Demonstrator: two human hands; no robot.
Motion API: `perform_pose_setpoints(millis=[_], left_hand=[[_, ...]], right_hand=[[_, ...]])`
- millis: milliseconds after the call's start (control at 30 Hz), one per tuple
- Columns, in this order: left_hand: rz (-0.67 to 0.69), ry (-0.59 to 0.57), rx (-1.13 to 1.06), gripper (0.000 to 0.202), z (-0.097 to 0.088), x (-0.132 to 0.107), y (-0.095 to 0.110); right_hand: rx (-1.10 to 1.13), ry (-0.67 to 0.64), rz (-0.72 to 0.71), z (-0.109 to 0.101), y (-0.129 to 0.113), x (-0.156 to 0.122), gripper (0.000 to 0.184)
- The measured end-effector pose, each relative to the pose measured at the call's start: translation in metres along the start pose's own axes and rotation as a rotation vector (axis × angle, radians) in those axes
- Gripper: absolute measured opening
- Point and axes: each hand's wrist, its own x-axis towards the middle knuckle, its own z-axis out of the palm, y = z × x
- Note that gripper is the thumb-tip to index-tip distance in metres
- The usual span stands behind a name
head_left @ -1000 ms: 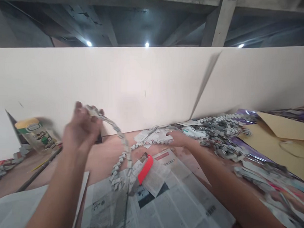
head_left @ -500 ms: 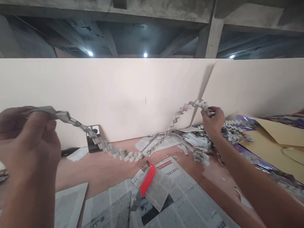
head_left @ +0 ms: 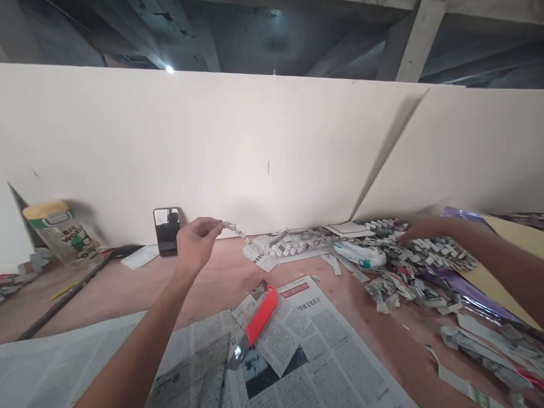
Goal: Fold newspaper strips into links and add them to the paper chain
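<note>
My left hand (head_left: 196, 241) pinches the end of a chain of folded newspaper links (head_left: 295, 246). The chain runs from my fingertips down to the right and lies along the foot of the white wall. My right hand (head_left: 422, 227) reaches out over a heap of folded paper chain (head_left: 428, 252) at the right; its fingers look flat on the heap, blurred. Below my left hand, a red utility knife (head_left: 258, 319) with its blade out lies on spread newspaper (head_left: 304, 369).
A phone (head_left: 166, 231) leans against the white wall. A plastic jar with a yellow lid (head_left: 59, 232) stands at the far left. Brown card (head_left: 510, 249) and purple sheets lie at the right, with paper strips and scraps around them.
Both hands have dropped from holding the chain stretched in the air. The chain now lies along the wall, the left hand has moved right and forward, the right hand rests on the heap.
</note>
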Motion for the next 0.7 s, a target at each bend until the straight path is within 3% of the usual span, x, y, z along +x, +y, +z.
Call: perform_pose_setpoints(millis=[100, 167, 233, 333, 400, 533, 700], left_hand=[[0.035, -0.043, 0.121, 0.021, -0.001, 0.001, -0.007], [0.054, -0.081, 0.242, 0.024, -0.005, 0.003, -0.011], [0.058, -0.165, 0.411, 0.025, -0.011, 0.004, -0.015], [0.061, -0.308, 0.687, 0.027, -0.021, 0.005, -0.026], [0.048, -0.375, 0.782, 0.026, -0.030, 0.006, -0.034], [0.019, -0.512, 0.780, 0.023, -0.044, 0.008, -0.042], [0.044, -0.619, 0.694, 0.026, -0.045, 0.008, -0.028]], right_hand=[[0.138, -0.335, -0.161, 0.033, -0.060, -0.018, 0.038], [0.328, -0.658, -0.293, 0.047, -0.111, -0.037, 0.048], [0.351, -0.808, -0.357, 0.058, -0.160, -0.060, 0.052], [0.255, -0.838, -0.333, 0.075, -0.212, -0.092, 0.070], [0.212, -0.803, -0.289, 0.087, -0.230, -0.109, 0.068], [0.209, -0.764, -0.265, 0.102, -0.240, -0.130, 0.054], [0.317, -0.693, -0.293, 0.098, -0.241, -0.126, 0.031]])
